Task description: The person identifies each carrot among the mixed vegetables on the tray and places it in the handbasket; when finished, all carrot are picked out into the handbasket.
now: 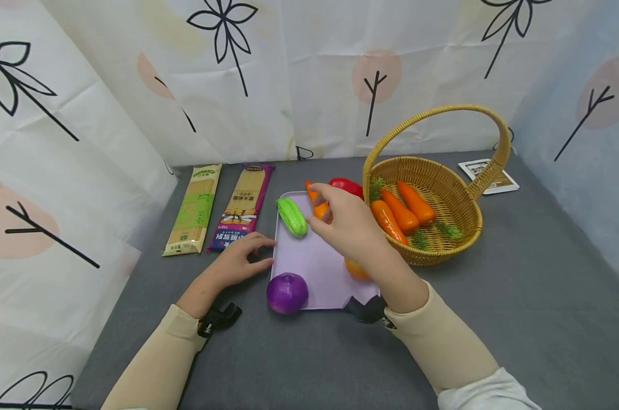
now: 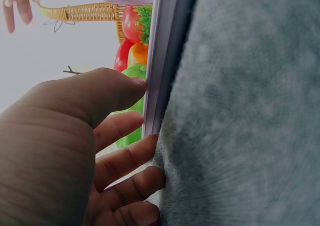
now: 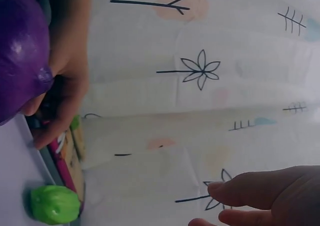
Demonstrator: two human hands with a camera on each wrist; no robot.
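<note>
Right, my left hand [image 1: 237,263] rests on the grey table [image 1: 519,296] with its fingertips [image 2: 145,84] pressed against the left edge of the lilac tray [image 1: 319,267], fingers lightly bent, holding nothing. My right hand [image 1: 347,222] hovers over the tray's far end, fingers loosely spread and empty, just beside the green gourd [image 1: 291,216] and in front of an orange carrot [image 1: 316,200] and a red pepper [image 1: 346,185] at the tray's back corner. The purple onion [image 1: 287,292] sits at the near left corner, an orange fruit [image 1: 356,270] half hidden under my wrist. The wicker basket [image 1: 463,228] with three carrots stands just right of the tray.

Judging the step as a reach for something at that far end, I'd keep the left hand bracing the tray so it doesn't slide, come down from above, and close round the middle of the piece, not its tapered tip. The crowding back there could nudge neighbours off.
</note>
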